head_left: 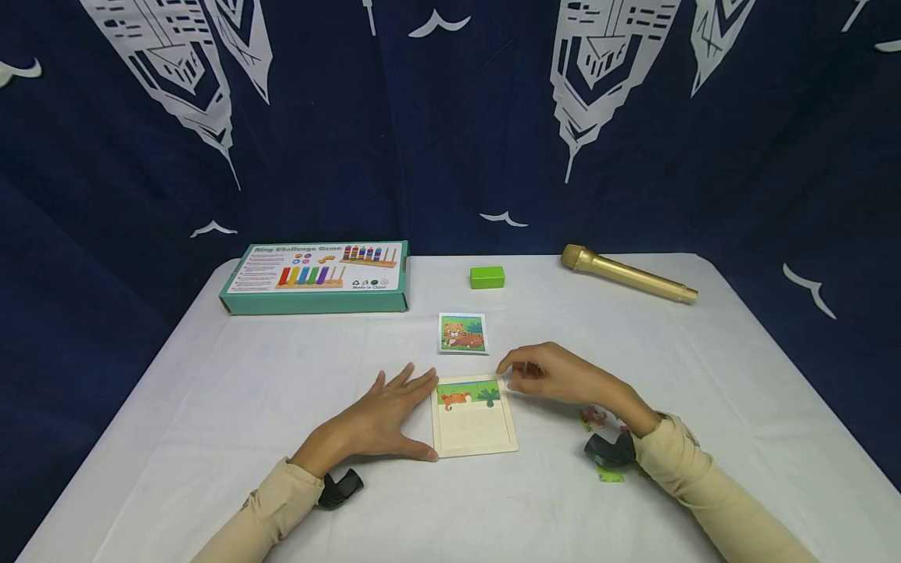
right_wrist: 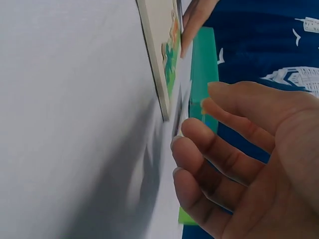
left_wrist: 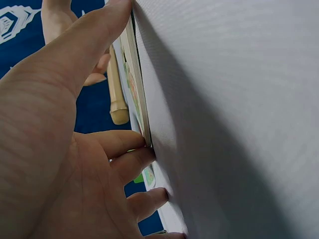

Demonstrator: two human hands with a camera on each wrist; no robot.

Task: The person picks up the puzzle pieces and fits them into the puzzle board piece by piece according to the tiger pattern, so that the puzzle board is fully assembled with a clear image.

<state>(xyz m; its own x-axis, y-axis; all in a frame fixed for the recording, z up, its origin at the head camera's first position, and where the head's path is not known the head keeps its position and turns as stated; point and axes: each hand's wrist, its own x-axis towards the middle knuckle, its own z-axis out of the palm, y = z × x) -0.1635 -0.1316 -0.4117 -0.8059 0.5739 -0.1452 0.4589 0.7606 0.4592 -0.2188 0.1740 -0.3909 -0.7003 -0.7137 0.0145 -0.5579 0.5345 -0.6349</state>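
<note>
A pale wooden puzzle board [head_left: 475, 434] lies on the table, its top strip filled with pieces showing an orange animal part and a green plant [head_left: 489, 396]. My left hand [head_left: 390, 414] is spread along the board's left side, with thumb and fingertips at its edge. In the left wrist view the thumb [left_wrist: 107, 22] and a finger meet the board's rim. By the top right corner hovers my right hand [head_left: 556, 378], its fingers loosely bent; the right wrist view shows nothing between them. Just beyond the board sits a small tiger picture card [head_left: 463, 334].
Loose puzzle pieces [head_left: 610, 475] lie under my right wrist, partly hidden. A green-edged Ring Challenge Game box [head_left: 317, 303] stands at the back left, a green block [head_left: 487, 277] at the back middle, and a gold microphone [head_left: 629, 275] at the back right.
</note>
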